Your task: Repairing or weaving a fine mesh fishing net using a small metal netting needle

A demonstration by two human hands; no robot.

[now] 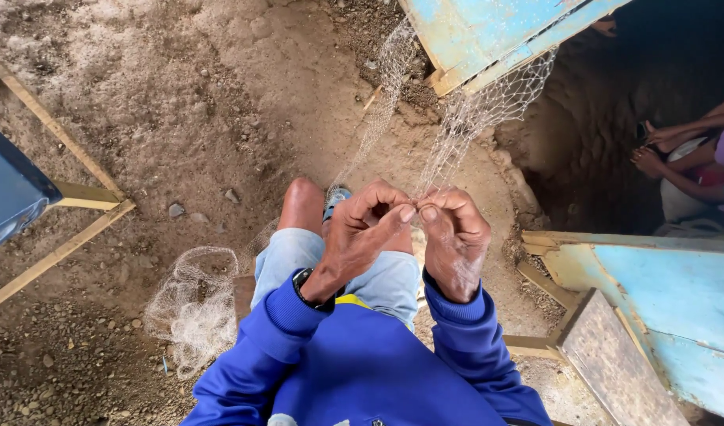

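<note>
Fishing net (pixel 464 110): fine, pale, translucent mesh of small diamond cells. It stretches taut from the far blue-painted wooden boat edge (pixel 488 31) down toward the hands at centre; a second strand (pixel 378 102) runs to its left. The slack remainder lies bunched in a whitish heap (pixel 192 304) on the dirt at near left, beside the person's knee.

Left hand (pixel 358 229): fingers curled closed, thumb and forefinger pinching the mesh at its near end; a dark wristwatch (pixel 307 288) sits on the wrist.

Right hand (pixel 455 237): fingers folded closed, thumb tip pressed to the same stretch of mesh, just beside the left thumb, the two nearly touching.

Clothing: blue long sleeves (pixel 362 371), light blue shorts (pixel 378 276), bare knee (pixel 303 201).

Ground (pixel 181 102): dry brown earth with scattered pebbles.

Surroundings: blue panel on a wooden frame (pixel 15 193) at far left; blue wooden plank structure (pixel 662 292) at near right; a dark hollow (pixel 598 118) at far right, where another person's hands (pixel 654 150) show at the edge.
</note>
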